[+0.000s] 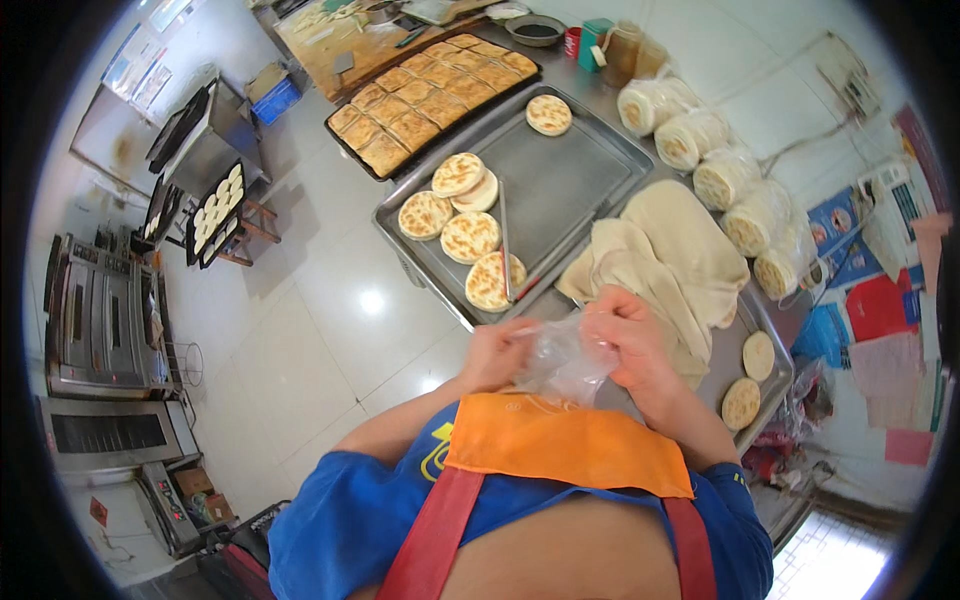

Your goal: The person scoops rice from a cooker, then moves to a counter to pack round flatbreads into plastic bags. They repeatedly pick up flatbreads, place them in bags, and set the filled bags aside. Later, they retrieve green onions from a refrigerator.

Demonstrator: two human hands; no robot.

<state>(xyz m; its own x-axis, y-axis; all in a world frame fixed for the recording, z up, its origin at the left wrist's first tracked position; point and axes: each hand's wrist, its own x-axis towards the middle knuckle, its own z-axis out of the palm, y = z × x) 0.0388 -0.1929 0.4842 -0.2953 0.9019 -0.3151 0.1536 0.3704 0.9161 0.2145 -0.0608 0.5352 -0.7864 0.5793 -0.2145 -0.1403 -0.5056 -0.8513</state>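
Observation:
A thin clear plastic bag [566, 360] is stretched between my hands in front of the orange apron bib. My left hand [499, 351], slightly blurred, pinches one side of it. The other side is gripped by the fingers of my right hand [624, 334]. Just beyond my hands lies a metal baking tray [570, 176] holding several round browned flatbreads [470, 238] at its left side and a single one [549, 115] at its far end. Metal tongs [504, 232] rest on the nearest bread. A cream cloth [667, 232] is heaped beyond my right hand.
Another metal tray [781, 367] sticks out from under the cloth, with two flatbreads at its edge. Bagged stacks of flatbread [724, 176] line the wall. A dark pan of square pastries [442, 94] stands behind the first tray. Ovens [105, 315] are at far left.

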